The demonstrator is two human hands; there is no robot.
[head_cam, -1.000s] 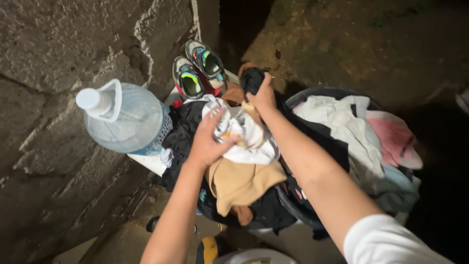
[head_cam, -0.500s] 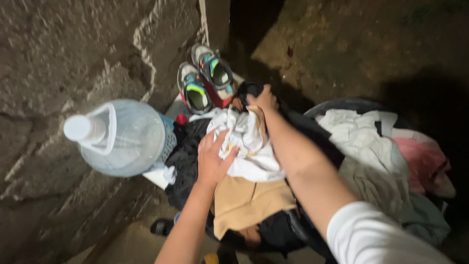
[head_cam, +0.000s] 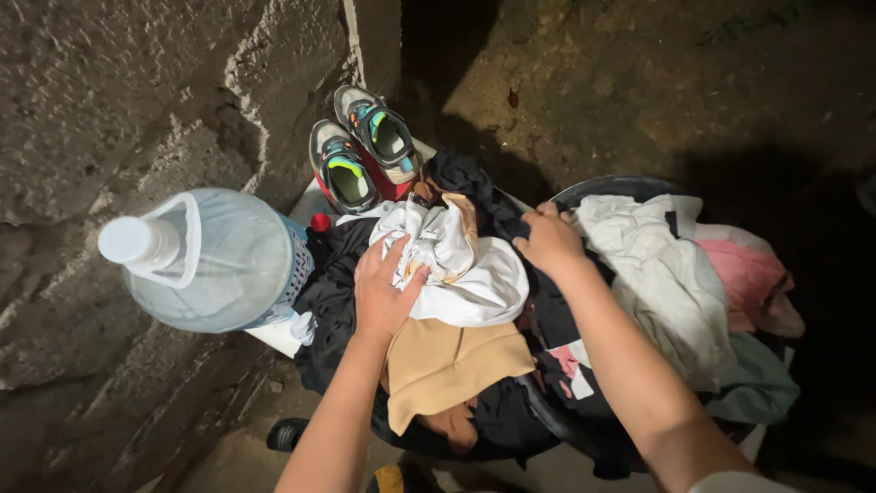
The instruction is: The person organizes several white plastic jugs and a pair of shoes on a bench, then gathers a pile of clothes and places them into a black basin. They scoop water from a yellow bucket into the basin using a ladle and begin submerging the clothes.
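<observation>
- While both arms reach down over a heap of laundry, the left hand (head_cam: 385, 290) lies palm-down on a crumpled white garment (head_cam: 456, 260), its fingers (head_cam: 394, 254) spread loosely and pressing into the cloth rather than pinching it.
- The right hand (head_cam: 549, 239) rests at the far edge of the same white garment, knuckles up and fingers curled down into the dark clothes (head_cam: 474, 183) there; whether it actually grips any fabric cannot be told.
- The white garment sits on top of the pile, between the two hands, above a tan garment (head_cam: 452, 365) that drapes toward the person.
- Black clothing (head_cam: 333, 283) spreads beneath and to the left of these.
- To the right, a dark round tub (head_cam: 620, 185) holds a pale grey-white garment (head_cam: 648, 274) and a pink one (head_cam: 753, 278).
- A large clear water bottle (head_cam: 219, 260) with a white cap lies on its side at the left, touching the black clothing.
- A pair of colourful sneakers (head_cam: 365, 155) stands just beyond the pile, beside a rough stone wall (head_cam: 109, 100).
</observation>
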